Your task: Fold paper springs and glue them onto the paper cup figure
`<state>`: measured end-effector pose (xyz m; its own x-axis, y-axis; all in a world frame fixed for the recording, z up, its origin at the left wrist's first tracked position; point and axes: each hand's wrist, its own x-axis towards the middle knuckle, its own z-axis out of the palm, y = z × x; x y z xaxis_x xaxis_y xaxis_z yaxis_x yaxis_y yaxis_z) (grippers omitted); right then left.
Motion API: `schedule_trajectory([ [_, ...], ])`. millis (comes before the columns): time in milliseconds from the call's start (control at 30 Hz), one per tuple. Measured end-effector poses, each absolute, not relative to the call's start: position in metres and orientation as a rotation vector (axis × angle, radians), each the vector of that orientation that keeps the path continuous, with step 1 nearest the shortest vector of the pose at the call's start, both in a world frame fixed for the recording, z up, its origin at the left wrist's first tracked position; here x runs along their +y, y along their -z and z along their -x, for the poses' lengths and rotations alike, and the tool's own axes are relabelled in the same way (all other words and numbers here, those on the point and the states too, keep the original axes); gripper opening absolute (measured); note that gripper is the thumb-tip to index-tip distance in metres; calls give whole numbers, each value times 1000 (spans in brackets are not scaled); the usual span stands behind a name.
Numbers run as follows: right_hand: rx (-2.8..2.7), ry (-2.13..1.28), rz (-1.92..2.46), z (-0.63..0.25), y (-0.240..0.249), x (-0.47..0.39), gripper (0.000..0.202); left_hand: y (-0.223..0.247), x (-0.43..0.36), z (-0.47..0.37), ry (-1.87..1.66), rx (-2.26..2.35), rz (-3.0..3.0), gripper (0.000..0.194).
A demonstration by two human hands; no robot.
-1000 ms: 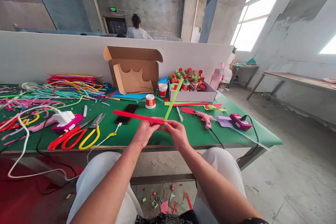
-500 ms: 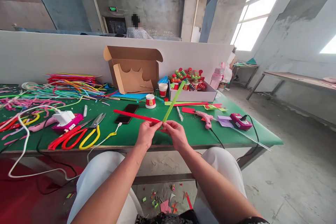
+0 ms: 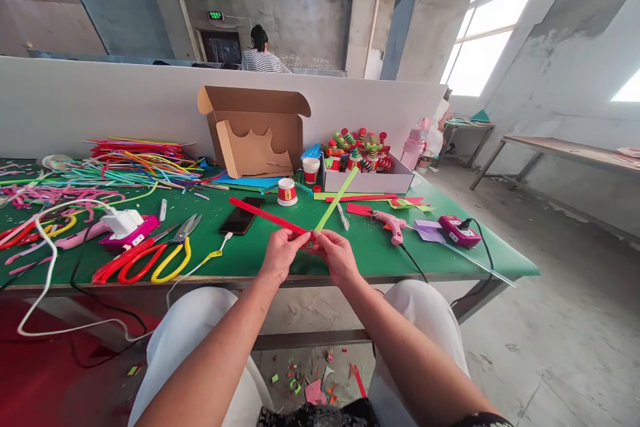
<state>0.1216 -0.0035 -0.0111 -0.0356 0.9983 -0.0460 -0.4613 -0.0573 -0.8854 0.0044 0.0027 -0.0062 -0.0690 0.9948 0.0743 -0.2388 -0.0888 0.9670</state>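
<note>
Above the front of the green table, my left hand point(image 3: 283, 255) is pinched on the near end of a red paper strip point(image 3: 265, 215), which points up and left over a black phone point(image 3: 241, 216). My right hand point(image 3: 334, 255) pinches the lower end of a light green paper strip point(image 3: 338, 199) that slants up and right. The two strips meet in a V between my fingertips; the overlap itself is mostly covered by the fingers. Beyond them a small red and white paper cup point(image 3: 287, 192) stands upside down, with a second paper cup point(image 3: 311, 171) behind it.
Scissors point(image 3: 170, 247) and a white charging cable lie at left, near heaped pipe cleaners point(image 3: 135, 163). A pink glue gun point(image 3: 393, 225) and magenta power socket point(image 3: 459, 231) are at right. A box of finished cup figures point(image 3: 370, 181) and an open cardboard box point(image 3: 255, 103) stand behind.
The red strip has swung, its far end shifting right and its slope steepening. The green strip's upper end has tipped slightly right and down. Both hands remain in nearly the same place.
</note>
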Motion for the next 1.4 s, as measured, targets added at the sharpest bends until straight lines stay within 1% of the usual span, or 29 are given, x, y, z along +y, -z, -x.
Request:
schedule_trajectory([
  [367, -978, -1409, 913, -125, 8, -5, 32, 2, 2, 0, -1415, 1076, -1047, 32],
  [667, -1094, -1217, 942, -125, 12, 0, 31, 10, 3, -1, -1368, 1011, -1054, 40],
  [933, -1081, -1192, 947, -123, 17, 3, 23, 14, 4, -8, -1435, 1022, -1032, 36],
  [1167, -1037, -1124, 991, -119, 24, 3, 23, 23, -1, -23, -1601, 1149, -1155, 19],
  [1300, -1126, -1167, 983, -123, 20, 5, 21, 22, 5, -13, -1539, 1173, -1194, 19],
  [1400, -1125, -1281, 937, -128, 17, 6, 26, 19, 10, -3, -1415, 1205, -1258, 22],
])
